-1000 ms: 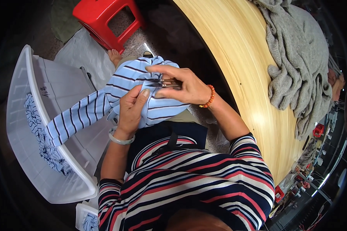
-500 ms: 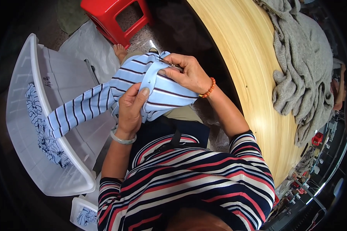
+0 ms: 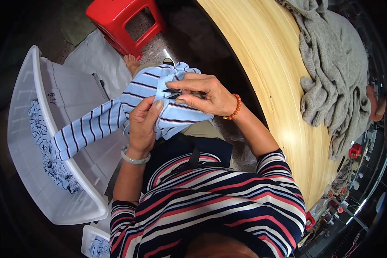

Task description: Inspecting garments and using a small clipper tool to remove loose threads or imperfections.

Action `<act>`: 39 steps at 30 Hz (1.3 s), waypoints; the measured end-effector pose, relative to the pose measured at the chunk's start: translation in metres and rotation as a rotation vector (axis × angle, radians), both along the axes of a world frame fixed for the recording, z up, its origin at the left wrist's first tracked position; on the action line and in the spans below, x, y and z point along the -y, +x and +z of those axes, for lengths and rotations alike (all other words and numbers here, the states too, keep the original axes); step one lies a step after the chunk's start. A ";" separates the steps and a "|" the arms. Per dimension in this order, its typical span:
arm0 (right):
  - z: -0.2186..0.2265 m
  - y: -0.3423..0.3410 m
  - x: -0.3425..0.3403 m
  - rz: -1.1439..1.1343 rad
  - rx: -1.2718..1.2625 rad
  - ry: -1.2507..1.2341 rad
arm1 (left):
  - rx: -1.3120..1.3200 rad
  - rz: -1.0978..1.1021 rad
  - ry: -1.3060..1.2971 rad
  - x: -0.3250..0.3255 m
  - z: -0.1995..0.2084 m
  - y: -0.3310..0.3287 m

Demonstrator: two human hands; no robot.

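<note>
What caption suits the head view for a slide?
Both hands hold a blue striped garment; right hand grips small snips.

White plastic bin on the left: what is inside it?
Inside the white plastic bin lies a bunched blue-and-white striped cloth. A sleeve of the striped garment held by both hands hangs over its rim, covering part of the interior.

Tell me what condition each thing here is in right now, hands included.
Left hand: closed, pinching the garment's fabric.
Right hand: closed on small thread snips, pressed to the cloth.
Striped garment: bunched on the lap, sleeve trailing into the bin.
White plastic bin: open, striped cloth inside.
Grey knit: crumpled on the wooden table.
Red stool: upright.
</note>
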State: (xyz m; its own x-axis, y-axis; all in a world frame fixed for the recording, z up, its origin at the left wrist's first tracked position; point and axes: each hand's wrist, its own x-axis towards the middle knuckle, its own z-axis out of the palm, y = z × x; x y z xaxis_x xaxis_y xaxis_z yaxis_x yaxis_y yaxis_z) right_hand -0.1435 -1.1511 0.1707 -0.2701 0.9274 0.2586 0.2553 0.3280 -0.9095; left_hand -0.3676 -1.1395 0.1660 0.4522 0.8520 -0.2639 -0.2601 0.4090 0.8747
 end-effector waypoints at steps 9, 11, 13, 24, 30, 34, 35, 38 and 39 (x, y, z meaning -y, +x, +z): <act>-0.001 -0.003 0.003 -0.038 0.013 0.070 | -0.005 -0.004 -0.011 0.001 -0.001 0.000; -0.001 -0.002 0.004 -0.052 0.023 0.038 | -0.003 -0.006 -0.007 0.000 0.000 0.001; -0.004 -0.003 0.003 -0.112 -0.018 0.048 | 0.000 -0.009 -0.003 0.000 0.000 0.002; -0.012 -0.003 -0.009 -0.141 -0.165 -0.280 | -0.101 -0.104 0.024 -0.002 0.002 -0.008; -0.009 -0.004 -0.022 -0.232 -0.115 -0.276 | -0.064 -0.022 -0.054 0.004 -0.002 -0.015; -0.014 -0.005 -0.021 -0.277 -0.025 -0.258 | 0.002 -0.015 -0.080 -0.002 0.002 -0.009; -0.012 -0.005 -0.019 -0.278 -0.023 -0.258 | 0.005 -0.015 -0.080 -0.004 0.002 -0.008; -0.006 -0.004 -0.014 -0.265 -0.012 -0.256 | -0.013 -0.094 -0.093 -0.008 0.007 -0.005; -0.006 -0.004 -0.013 -0.250 -0.006 -0.250 | -0.034 -0.065 -0.079 -0.007 0.010 -0.001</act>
